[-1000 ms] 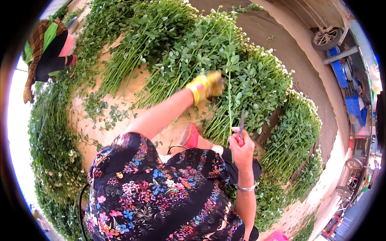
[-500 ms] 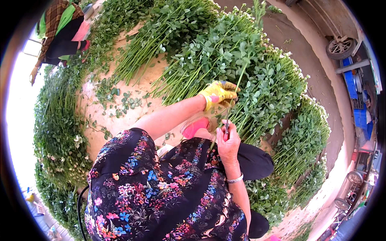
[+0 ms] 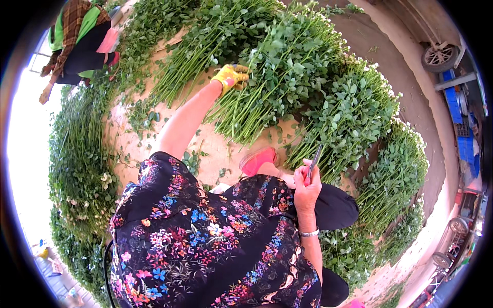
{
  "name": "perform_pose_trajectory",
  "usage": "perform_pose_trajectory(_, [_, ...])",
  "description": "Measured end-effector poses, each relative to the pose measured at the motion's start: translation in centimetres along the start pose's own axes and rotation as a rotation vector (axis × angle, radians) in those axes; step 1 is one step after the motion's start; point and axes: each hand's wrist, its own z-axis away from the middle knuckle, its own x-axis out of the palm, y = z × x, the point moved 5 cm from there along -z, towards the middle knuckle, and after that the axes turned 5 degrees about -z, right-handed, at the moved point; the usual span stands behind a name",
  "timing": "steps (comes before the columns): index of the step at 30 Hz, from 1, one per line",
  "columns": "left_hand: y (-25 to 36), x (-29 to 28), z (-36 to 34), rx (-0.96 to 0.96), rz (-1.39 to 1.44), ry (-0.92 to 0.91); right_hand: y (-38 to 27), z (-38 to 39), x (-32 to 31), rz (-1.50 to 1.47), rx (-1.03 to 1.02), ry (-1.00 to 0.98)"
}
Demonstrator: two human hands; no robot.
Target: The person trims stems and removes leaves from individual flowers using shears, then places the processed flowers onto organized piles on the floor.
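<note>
My left hand point(image 3: 232, 78), in a yellow glove, reaches to the upper left side of a leafy bundle of long green stems point(image 3: 287, 72). Its fingers are curled in at the stems; whatever they hold blends into the greenery. Nearer to me, my bare right hand point(image 3: 307, 187) is closed on narrow-bladed scissors point(image 3: 314, 163) with a reddish handle. The dark blade points up and away, close to the cut ends of another stem bundle point(image 3: 354, 110) topped with small white flowers.
More stem bundles point(image 3: 393, 177) curve round on the right, and a tall heap of greenery point(image 3: 82, 159) stands at the left. Loose leaves point(image 3: 192, 161) lie on the tan floor covering point(image 3: 128, 154). Another person point(image 3: 84, 41) is at the far left. A cart wheel point(image 3: 440, 56) stands far right.
My left hand has moved left and away from me, off the stem it held beside the scissors. My right hand and the scissors have shifted slightly right and toward me.
</note>
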Motion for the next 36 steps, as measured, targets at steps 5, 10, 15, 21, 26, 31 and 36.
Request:
perform_pose_trajectory(5, [-4.0, 0.8, -1.9, -0.075, -0.008, -0.011, 0.7, -0.1, -0.2, -0.012, 0.016, 0.024])
perform_pose_trajectory(10, [-4.5, 1.3, -2.7, -0.096, -0.021, 0.004, 0.6, -0.2, -0.2, 0.006, -0.006, 0.018])
perform_pose_trajectory(15, [-4.3, 0.8, -4.9, -0.05, -0.171, 0.005, 0.4, -0.2, -0.2, -0.026, -0.004, 0.007])
perform_pose_trajectory(21, [-3.7, 0.7, -6.9, -0.01, -0.83, 0.042, -0.4, -0.2, -0.5, -0.02, -0.033, 0.032])
perform_pose_trajectory(26, [-3.8, 0.6, -6.5, 0.192, -1.204, 0.147, -2.6, -0.2, -1.4, -0.05, -0.064, 0.101])
perform_pose_trajectory(31, [-2.5, 0.0, -4.6, 0.173, -1.293, 0.149, -8.3, 1.4, -6.2, -0.117, -0.094, 0.364])
perform_pose_trajectory(36, [0.4, 4.8, -3.4, 0.992, -1.739, 0.176, -16.1, 11.6, -17.8, -0.174, -0.353, 0.787])
